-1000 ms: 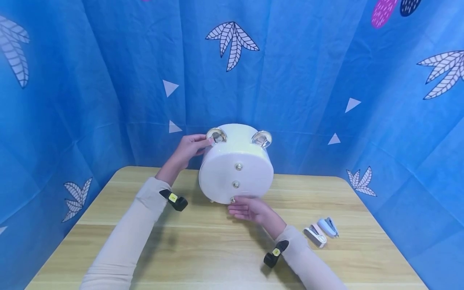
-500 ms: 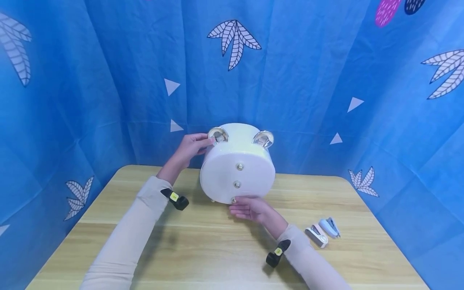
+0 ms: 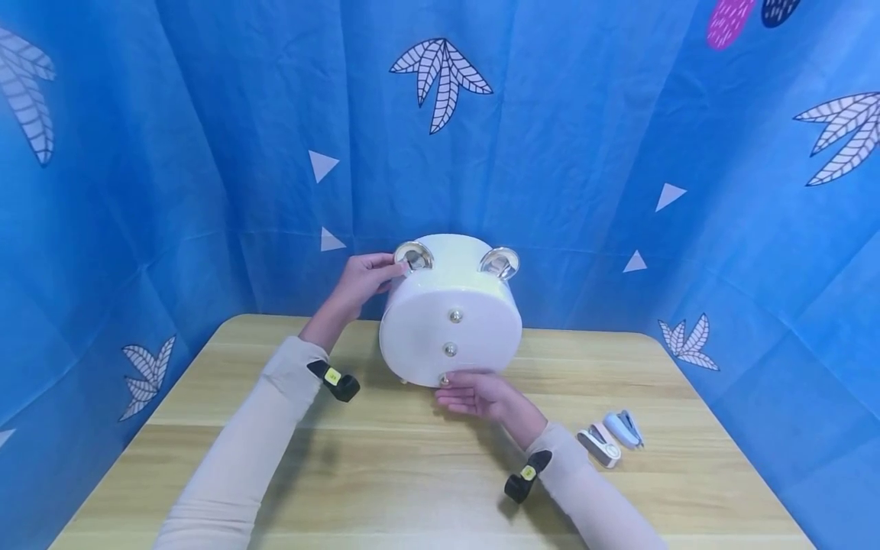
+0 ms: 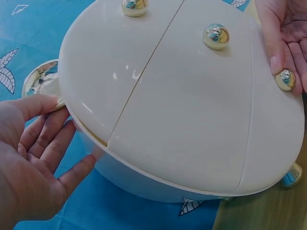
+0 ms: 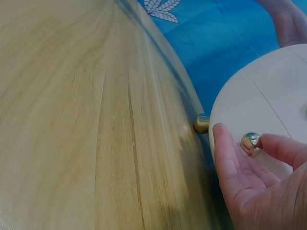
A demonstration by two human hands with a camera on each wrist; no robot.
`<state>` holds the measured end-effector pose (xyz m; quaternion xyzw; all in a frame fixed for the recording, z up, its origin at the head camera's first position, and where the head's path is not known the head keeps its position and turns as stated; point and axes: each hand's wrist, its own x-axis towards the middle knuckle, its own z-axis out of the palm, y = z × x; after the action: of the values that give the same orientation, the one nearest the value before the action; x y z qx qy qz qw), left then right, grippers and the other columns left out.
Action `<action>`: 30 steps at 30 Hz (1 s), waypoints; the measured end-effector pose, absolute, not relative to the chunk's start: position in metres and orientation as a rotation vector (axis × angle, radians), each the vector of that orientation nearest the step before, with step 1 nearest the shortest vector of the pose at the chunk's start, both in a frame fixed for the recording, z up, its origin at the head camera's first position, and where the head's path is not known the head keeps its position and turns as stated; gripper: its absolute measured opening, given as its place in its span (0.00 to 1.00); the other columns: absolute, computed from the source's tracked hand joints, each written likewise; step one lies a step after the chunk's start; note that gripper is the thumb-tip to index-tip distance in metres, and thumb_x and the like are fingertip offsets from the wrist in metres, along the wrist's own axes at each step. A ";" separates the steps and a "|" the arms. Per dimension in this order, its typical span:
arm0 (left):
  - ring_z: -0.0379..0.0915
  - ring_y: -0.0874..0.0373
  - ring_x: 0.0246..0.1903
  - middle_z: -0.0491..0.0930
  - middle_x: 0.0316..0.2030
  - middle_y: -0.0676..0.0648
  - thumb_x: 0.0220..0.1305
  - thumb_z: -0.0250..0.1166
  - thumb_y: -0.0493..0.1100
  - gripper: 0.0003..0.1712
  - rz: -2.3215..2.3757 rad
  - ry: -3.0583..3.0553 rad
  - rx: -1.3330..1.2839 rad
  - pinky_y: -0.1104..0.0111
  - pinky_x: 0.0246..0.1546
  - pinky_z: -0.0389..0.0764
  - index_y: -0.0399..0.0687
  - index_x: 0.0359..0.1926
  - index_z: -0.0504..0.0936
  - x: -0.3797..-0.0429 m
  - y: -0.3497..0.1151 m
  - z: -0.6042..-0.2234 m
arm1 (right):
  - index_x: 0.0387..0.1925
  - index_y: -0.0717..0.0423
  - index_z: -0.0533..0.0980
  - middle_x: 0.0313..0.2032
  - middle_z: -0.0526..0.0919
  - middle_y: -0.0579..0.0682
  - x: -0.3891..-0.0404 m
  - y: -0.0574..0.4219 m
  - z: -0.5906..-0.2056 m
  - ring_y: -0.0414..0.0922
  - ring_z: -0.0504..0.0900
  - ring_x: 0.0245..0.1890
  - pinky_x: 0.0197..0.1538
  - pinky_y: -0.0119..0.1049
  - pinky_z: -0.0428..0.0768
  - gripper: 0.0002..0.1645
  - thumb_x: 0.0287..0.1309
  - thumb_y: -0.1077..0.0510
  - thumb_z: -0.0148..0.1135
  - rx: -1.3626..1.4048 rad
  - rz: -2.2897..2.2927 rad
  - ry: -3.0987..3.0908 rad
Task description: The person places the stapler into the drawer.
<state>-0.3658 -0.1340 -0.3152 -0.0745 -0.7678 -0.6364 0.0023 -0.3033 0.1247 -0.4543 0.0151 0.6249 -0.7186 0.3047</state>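
A glossy white box (image 3: 419,336) with a rounded front stands at the back of the wooden table, two gold ears on top. Seams split its front into panels (image 4: 182,110), each with a round gold knob. My left hand (image 3: 364,283) holds the left ear (image 4: 43,81), thumb on its face and the other fingers behind and below. Low on the front, my right hand (image 3: 477,393) has its thumb against the bottom knob (image 5: 250,143), fingers stretched along the box's lower edge. The panels lie close together, with a thin gap at the top panel's edge in the left wrist view.
Two small staplers, one white and pink (image 3: 600,447) and one light blue (image 3: 623,430), lie on the table (image 3: 385,473) right of my right wrist. Blue patterned curtains (image 3: 550,168) hang behind and along both sides. A gold foot (image 5: 201,123) shows under the box.
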 end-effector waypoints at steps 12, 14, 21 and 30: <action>0.81 0.50 0.47 0.86 0.49 0.36 0.64 0.72 0.47 0.21 -1.826 -2.355 -0.240 0.53 0.53 0.86 0.39 0.53 0.86 -0.360 -0.125 -0.310 | 0.52 0.63 0.78 0.45 0.89 0.61 -0.306 0.127 -0.454 0.44 0.90 0.39 0.55 0.40 0.87 0.14 0.72 0.59 0.57 0.037 -1.905 1.641; 0.82 0.51 0.43 0.87 0.46 0.37 0.61 0.74 0.47 0.20 -1.763 -2.352 -0.233 0.58 0.46 0.87 0.39 0.50 0.87 -0.359 -0.123 -0.309 | 0.52 0.63 0.78 0.45 0.89 0.61 -0.306 0.127 -0.455 0.44 0.90 0.38 0.55 0.41 0.86 0.14 0.72 0.59 0.57 0.040 -1.908 1.640; 0.83 0.52 0.41 0.88 0.43 0.37 0.59 0.76 0.47 0.22 -1.664 -2.342 -0.151 0.71 0.36 0.84 0.38 0.50 0.87 -0.356 -0.117 -0.310 | 0.57 0.67 0.76 0.48 0.88 0.63 -0.303 0.129 -0.456 0.45 0.90 0.40 0.53 0.39 0.88 0.19 0.72 0.59 0.57 0.041 -1.900 1.662; 0.85 0.48 0.44 0.88 0.44 0.37 0.59 0.76 0.47 0.24 -1.642 -2.332 -0.114 0.64 0.42 0.89 0.39 0.53 0.87 -0.355 -0.113 -0.310 | 0.56 0.67 0.76 0.46 0.88 0.64 -0.293 0.129 -0.455 0.48 0.90 0.40 0.50 0.39 0.88 0.18 0.71 0.59 0.58 0.034 -1.915 1.708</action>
<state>-0.3548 -0.1126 -0.3103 -0.0395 -0.8085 -0.5694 0.1433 -0.2931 0.1285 -0.4554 0.0128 0.6382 -0.7155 0.2837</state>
